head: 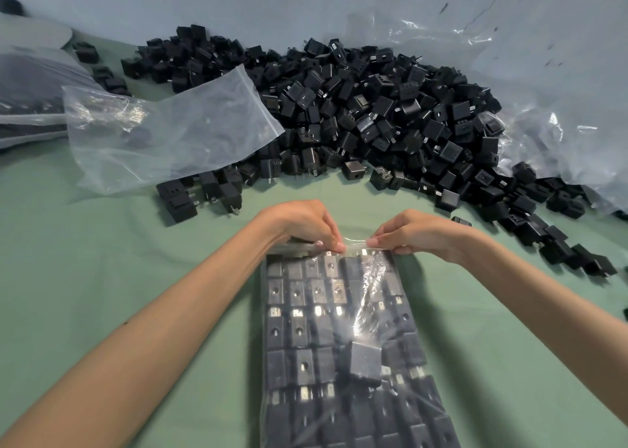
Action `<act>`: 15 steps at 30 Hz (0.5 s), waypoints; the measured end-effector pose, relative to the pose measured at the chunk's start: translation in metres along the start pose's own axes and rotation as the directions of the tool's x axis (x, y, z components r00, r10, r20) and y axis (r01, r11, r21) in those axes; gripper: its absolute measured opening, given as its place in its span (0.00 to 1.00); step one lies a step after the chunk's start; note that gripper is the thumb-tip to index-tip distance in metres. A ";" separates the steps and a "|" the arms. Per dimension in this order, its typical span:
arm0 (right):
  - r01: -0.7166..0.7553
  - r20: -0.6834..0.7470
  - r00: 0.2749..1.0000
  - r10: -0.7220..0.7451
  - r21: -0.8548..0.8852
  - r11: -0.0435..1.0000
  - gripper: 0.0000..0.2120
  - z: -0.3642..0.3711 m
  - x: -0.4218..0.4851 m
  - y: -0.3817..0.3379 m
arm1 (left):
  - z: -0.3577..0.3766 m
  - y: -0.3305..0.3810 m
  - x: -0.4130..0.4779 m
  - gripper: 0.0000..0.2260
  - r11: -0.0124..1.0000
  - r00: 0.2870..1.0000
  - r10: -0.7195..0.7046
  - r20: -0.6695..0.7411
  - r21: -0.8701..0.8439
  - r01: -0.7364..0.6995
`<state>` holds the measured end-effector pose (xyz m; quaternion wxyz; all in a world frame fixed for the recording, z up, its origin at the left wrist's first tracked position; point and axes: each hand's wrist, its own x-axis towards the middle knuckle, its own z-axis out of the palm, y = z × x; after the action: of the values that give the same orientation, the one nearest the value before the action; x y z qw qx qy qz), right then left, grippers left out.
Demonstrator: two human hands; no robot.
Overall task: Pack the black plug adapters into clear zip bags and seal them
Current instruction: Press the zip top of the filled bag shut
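While the filled bag (pixel 343 345) lies lengthwise on the green bench (pixel 102 243) directly in front of the person, both hands are at its far, open end, which places the work at the sealing step. The left hand (pixel 306 225) is closed in a pinch on the zip strip (pixel 355 242) toward its left side, and the right hand (pixel 414 233) is closed in a like pinch just right of centre; thumb and fingers of each are pressed onto the plastic, with a short stretch of strip between them. The adapters inside sit in fairly even rows, though one adapter (pixel 365 362) lies tilted on top of the others near the middle. Whether any length of the strip is already shut cannot be told from this view. The next move, by judgement, calls for running the pinch along the full width of the strip with firm pressure, keeping prongs clear of the closure. Beyond the hands a large heap of loose adapters (pixel 390 114) remains unpacked, with an empty bag (pixel 176 131) lying against its left edge and more clear plastic sheeting (pixel 560 124) to the right.
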<state>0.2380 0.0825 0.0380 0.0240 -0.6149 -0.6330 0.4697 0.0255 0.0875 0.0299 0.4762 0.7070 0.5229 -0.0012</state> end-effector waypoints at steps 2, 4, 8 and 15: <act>0.012 0.003 1.000 -0.012 -0.109 0.994 0.07 0.004 0.000 -0.009 | 0.002 0.000 -0.002 0.04 1.000 1.000 0.012 -0.017 0.006 -0.012; 0.021 -0.018 1.000 -0.024 -0.184 0.983 0.08 0.006 0.000 -0.014 | 0.002 -0.002 -0.004 0.07 1.000 0.999 0.012 -0.036 0.020 -0.011; 0.007 -0.049 0.999 -0.018 -0.207 0.978 0.10 0.010 -0.002 -0.017 | -0.002 -0.015 -0.015 0.06 0.999 0.999 0.001 -0.052 0.044 0.001; -0.015 -0.110 0.994 -0.009 -0.215 0.977 0.15 0.017 0.001 -0.023 | -0.008 -0.015 -0.017 0.04 0.975 0.999 -0.038 0.036 -0.220 0.045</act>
<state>0.2101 0.0783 0.0422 -0.0085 -0.6397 -0.6770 0.3639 0.0024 0.0799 0.0327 0.5597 0.6387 0.5268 0.0358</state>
